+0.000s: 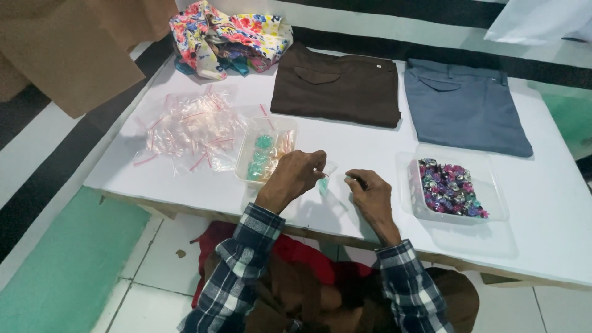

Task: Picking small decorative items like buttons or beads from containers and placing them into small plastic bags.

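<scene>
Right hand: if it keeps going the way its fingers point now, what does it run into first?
The right hand points left toward the left hand. It would probably first meet the small clear bag held there, then the left fingers; depth is hard to judge.

Clear glossy plastic bags [188,131], see-through plastic trays [459,213], matt cloth trousers [338,86], smooth white tabletop [542,234]

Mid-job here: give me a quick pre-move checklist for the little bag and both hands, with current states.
1. Left hand pinches the small clear bag: ok.
2. Something green sits inside the bag: ok.
3. Bag mouth sealed: cannot tell.
4. Right hand closed on a small dark item: ok; what it is, cannot tell.
5. Tray of coloured beads beside the right hand: ok.
6. Tray of filled bags beyond the left hand: ok.
</scene>
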